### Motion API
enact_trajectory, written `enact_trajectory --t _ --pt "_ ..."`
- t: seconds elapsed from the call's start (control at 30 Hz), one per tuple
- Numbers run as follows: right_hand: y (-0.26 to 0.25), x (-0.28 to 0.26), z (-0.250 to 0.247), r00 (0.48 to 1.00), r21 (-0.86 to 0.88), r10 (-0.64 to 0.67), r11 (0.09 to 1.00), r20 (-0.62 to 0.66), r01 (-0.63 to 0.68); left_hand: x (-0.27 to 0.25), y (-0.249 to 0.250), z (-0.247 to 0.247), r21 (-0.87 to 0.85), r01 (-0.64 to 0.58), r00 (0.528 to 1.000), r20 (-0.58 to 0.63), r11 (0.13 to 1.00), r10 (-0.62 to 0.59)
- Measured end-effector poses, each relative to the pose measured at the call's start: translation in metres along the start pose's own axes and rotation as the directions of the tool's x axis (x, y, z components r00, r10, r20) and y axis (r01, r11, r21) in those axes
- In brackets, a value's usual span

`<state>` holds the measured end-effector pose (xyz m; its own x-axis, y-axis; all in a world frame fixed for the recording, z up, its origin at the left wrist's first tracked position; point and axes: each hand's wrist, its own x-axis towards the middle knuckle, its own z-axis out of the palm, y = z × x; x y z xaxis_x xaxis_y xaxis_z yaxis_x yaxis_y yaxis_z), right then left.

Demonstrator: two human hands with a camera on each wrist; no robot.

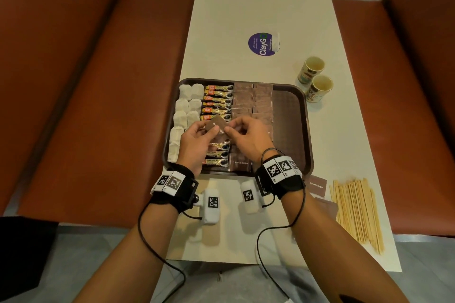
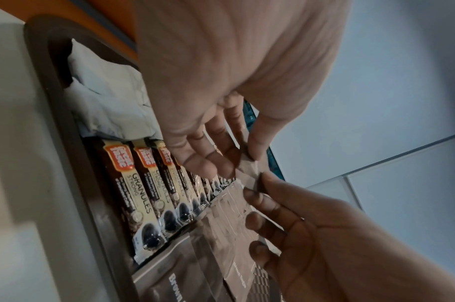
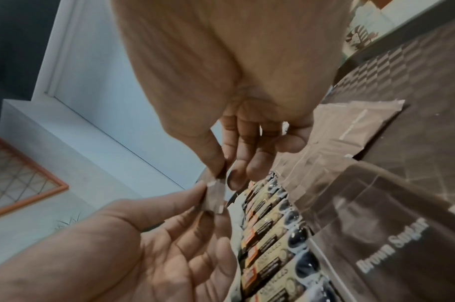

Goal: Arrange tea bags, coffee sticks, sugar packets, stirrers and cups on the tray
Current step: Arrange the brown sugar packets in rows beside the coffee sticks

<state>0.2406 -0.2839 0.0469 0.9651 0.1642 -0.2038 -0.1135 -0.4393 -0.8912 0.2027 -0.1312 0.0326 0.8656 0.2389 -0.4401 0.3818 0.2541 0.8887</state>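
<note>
A brown tray [image 1: 307,130] holds white tea bags [image 1: 183,106] in its left columns, coffee sticks [image 1: 218,99] beside them, and brown sugar packets [image 1: 253,101] in the middle. Its right strip [image 1: 288,118] is bare. Above the coffee sticks, one brown sugar packet [image 1: 216,125] [image 2: 249,169] [image 3: 214,196] is pinched by both hands: my left hand [image 1: 209,131] [image 2: 208,157] holds its left side and my right hand [image 1: 232,129] [image 3: 221,169] holds its right corner. Two paper cups [image 1: 311,70] [image 1: 320,87] stand on the table right of the tray. Wooden stirrers [image 1: 354,209] lie at the near right.
Loose sugar packets [image 1: 317,186] lie between the tray and the stirrers. A round purple sticker [image 1: 262,44] is on the table beyond the tray. Two white tagged blocks [image 1: 211,204] [image 1: 250,195] hang under my wrists. Red-brown benches [image 1: 98,106] flank the narrow table.
</note>
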Motion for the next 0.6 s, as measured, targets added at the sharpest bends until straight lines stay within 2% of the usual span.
enact_trajectory --t 0.27,0.6 --pt "-0.008 0.004 -0.001 0.990 -0.038 -0.093 0.995 -0.103 0.089 -0.001 -0.005 -0.005 0.066 -0.005 1.000 0.011 0.998 0.004" --pt "0.011 -0.003 -0.005 0.997 0.020 -0.018 1.000 -0.074 0.020 -0.002 -0.006 0.000 0.126 -0.020 0.998 0.054 0.992 0.013"
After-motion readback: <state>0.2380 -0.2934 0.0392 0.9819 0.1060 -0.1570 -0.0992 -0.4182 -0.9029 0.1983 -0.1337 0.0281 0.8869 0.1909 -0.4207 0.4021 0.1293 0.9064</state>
